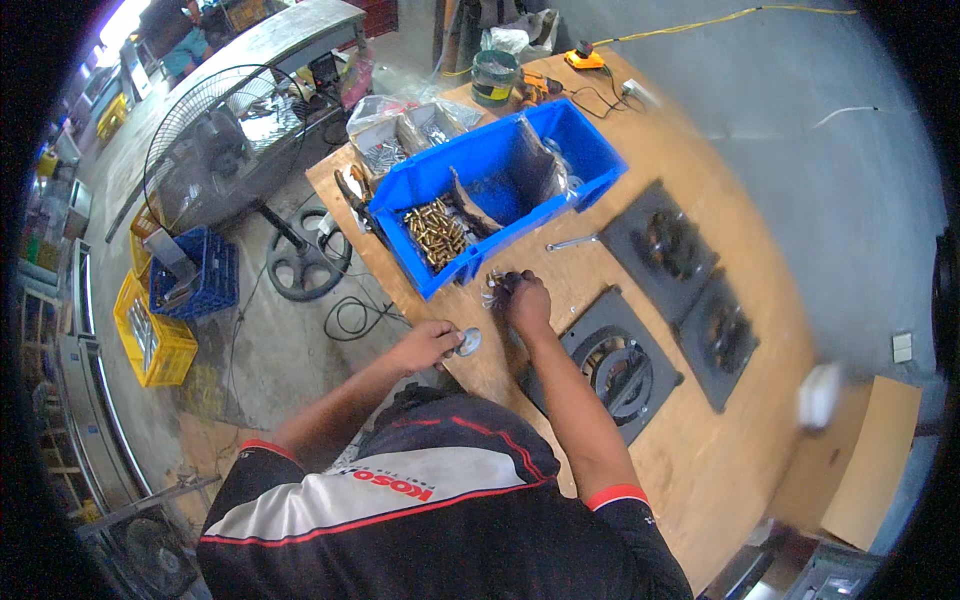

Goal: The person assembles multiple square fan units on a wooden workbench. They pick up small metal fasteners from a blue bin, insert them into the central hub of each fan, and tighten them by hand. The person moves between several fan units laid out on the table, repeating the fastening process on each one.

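Observation:
Near the table's front edge, my left hand (427, 346) is closed on a round silver washer (468, 342); whether there is more than one cannot be told. My right hand (525, 302) is bent over the wood in front of the blue bin, its fingers closed around small shiny metal pieces (491, 290) whose kind is too small to make out. The blue plastic bin (455, 268) has dividers. Brass-coloured screws (436, 232) fill its left part, and pale round washers (572, 182) lie at its right end. Right of my right forearm lies a black square plate (640, 385) with a round opening.
Two more dark square plates (655, 240) lie farther right. A wrench (572, 243) rests by the bin. Behind it stand bags of screws (383, 155), a green tub (494, 78) and an orange drill (540, 88). A pedestal fan (215, 150) and crates (155, 335) stand left on the floor.

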The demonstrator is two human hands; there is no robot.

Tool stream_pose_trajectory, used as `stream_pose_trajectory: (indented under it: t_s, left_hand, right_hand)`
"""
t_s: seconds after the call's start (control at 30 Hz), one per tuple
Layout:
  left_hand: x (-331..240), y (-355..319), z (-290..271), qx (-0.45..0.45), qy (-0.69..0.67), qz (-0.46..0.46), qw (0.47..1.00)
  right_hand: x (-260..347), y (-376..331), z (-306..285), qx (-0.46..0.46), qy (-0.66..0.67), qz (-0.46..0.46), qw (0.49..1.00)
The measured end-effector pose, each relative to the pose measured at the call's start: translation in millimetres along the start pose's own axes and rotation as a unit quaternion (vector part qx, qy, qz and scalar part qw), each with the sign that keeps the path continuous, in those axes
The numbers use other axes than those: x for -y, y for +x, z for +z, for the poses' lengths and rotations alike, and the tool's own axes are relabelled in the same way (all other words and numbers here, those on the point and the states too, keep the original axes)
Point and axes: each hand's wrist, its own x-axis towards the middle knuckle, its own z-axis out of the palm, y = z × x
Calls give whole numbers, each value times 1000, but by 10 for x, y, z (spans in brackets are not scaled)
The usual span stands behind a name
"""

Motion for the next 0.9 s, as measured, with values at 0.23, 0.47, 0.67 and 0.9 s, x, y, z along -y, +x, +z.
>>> stream_pose_trajectory:
  t_s: [0.23,0.47,0.67,0.9]
  left_hand:
    - [45,28,5,-65,30,57,996]
    - [-274,233,78,-63,-10,107,992]
    - [-375,344,237,-49,-129,164,977]
    - [-475,461,636,-71,-11,298,952]
  right_hand:
    - [-132,-6,253,-8,-20,-58,998]
    - [194,-219,-457,-37,107,-46,992]
    - [340,-642,-810,-65,289,57,954]
    - [220,-1048,-879,1,377,97,921]
